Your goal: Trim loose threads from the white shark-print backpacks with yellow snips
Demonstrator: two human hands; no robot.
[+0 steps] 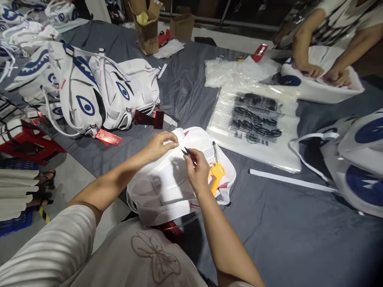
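Note:
A white backpack (pixel 170 191) lies on the table in front of me, its strap side and mesh padding facing up. My left hand (pixel 160 146) is closed on the fabric near its far edge, thumb and fingers pinched together. Held in my right hand (pixel 198 169) is a pair of small thread snips (pixel 188 152), their dark points just above the backpack and directed toward my left hand. Beside my right wrist, an orange plastic tool (pixel 216 175) rests on the backpack, its exact kind unclear.
White backpacks with blue eye prints (pixel 85 109) crowd the left; more (pixel 363 159) stand at right. Clear plastic bags (pixel 257 127) and a white strap (pixel 293 181) lie on the grey cloth. Across the table, a co-worker's hands (pixel 338 75) work inside another bag. Cardboard boxes (pixel 146 32) stand behind.

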